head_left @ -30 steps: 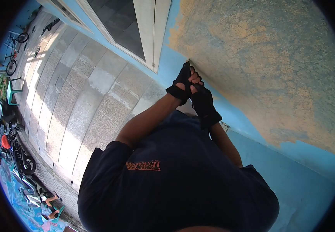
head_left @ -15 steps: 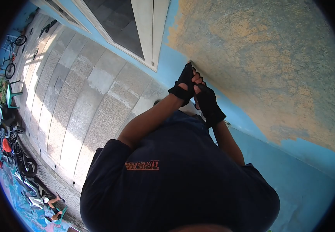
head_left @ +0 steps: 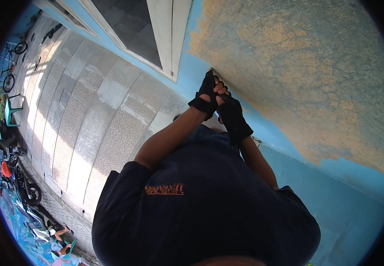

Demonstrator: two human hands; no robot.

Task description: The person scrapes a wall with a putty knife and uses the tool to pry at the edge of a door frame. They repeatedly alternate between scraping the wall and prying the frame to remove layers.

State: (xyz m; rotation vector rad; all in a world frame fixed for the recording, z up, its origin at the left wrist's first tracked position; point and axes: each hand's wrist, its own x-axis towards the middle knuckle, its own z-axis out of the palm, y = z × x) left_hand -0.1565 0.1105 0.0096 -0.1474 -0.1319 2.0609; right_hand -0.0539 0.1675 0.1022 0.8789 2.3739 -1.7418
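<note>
Left hand [head_left: 206, 95] and right hand [head_left: 233, 116], black fingerless gloves, clenched together on a thin tool [head_left: 210, 70], mostly hidden; tip at the wall [head_left: 349, 188], contact unclear. Wall: blue paint, large ochre-grey patch [head_left: 298, 80], mottled, crack-lined, ragged edge. Orange lettering [head_left: 164, 189] on dark T-shirt [head_left: 205, 221], can't read it reliably. White frame [head_left: 167, 37] near the tip; paving [head_left: 94, 111] left.

Got a bicycle [head_left: 11, 68] upper left, parked motorbikes [head_left: 24, 186] lower left. Also spotting a white-framed glass pane [head_left: 132, 29] up top.
</note>
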